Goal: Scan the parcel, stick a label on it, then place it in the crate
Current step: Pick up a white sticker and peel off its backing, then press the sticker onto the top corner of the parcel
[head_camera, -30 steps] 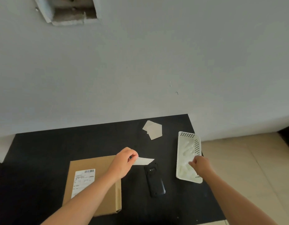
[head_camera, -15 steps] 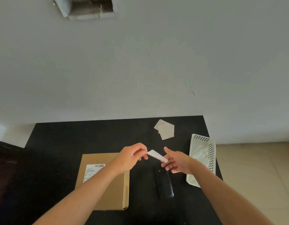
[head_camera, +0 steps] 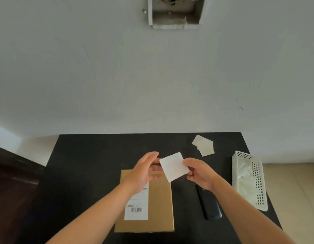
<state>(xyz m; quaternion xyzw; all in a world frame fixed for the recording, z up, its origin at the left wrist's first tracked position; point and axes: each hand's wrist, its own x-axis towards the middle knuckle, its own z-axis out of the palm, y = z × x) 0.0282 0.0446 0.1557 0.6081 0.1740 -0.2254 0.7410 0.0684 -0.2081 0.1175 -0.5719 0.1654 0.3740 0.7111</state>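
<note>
A flat brown cardboard parcel (head_camera: 158, 205) lies on the black table (head_camera: 92, 155), with a white barcode shipping label (head_camera: 137, 206) stuck on its top. Above the parcel's far edge I hold a blank white square label (head_camera: 173, 166) between both hands. My left hand (head_camera: 145, 171) pinches its left edge and my right hand (head_camera: 199, 171) grips its right edge. A black handheld scanner (head_camera: 210, 205) lies on the table right of the parcel, partly under my right forearm.
A white perforated plastic basket (head_camera: 254, 182) holding white label sheets stands at the table's right edge. A few loose pale paper squares (head_camera: 204, 146) lie at the back right. A white wall rises behind the table; tiled floor shows to the right.
My right hand left the basket and came to the label. The label now faces up, held by both hands over the parcel. The view has shifted left.
</note>
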